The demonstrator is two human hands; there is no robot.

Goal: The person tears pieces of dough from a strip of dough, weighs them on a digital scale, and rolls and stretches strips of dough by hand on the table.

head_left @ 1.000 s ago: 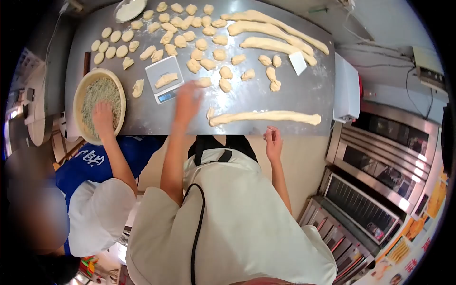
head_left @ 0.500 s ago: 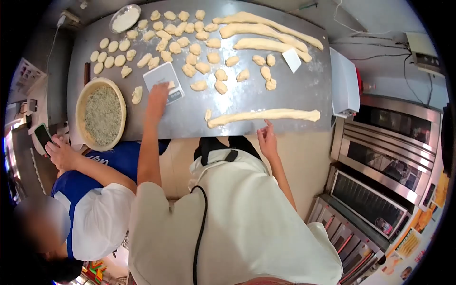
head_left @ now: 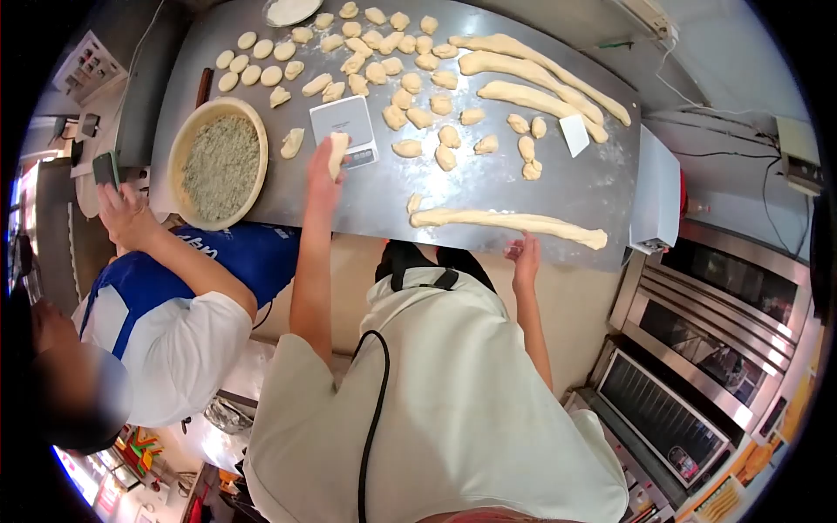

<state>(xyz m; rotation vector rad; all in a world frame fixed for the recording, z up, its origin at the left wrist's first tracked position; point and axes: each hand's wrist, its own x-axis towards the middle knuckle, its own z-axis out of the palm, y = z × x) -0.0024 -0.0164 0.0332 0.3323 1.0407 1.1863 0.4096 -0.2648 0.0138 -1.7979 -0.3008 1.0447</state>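
Note:
My left hand (head_left: pixel 323 185) is closed around a piece of dough (head_left: pixel 337 157), at the front edge of a white digital scale (head_left: pixel 342 120). The scale's platform shows bare above the hand. My right hand (head_left: pixel 525 258) is at the table's front edge, just below a long dough rope (head_left: pixel 506 220); its fingers are loosely bent and apart, with nothing visible in them. A loose dough piece (head_left: pixel 292 143) lies left of the scale. Many cut dough lumps (head_left: pixel 440 105) are spread beyond it.
Left of me stands a large bowl of greenish filling (head_left: pixel 261 166). Flattened dough rounds (head_left: pixel 250 75) and a bowl of flour (head_left: pixel 292 10) are farther back. More dough ropes (head_left: pixel 532 71) and a white scraper (head_left: pixel 574 136) lie right. A co-worker (head_left: pixel 187 349) holds a phone (head_left: pixel 105 169).
My left hand has drawn back from the scale, now with the dough piece plainly visible in it. My right hand's raised finger has bent. The whole view has shifted.

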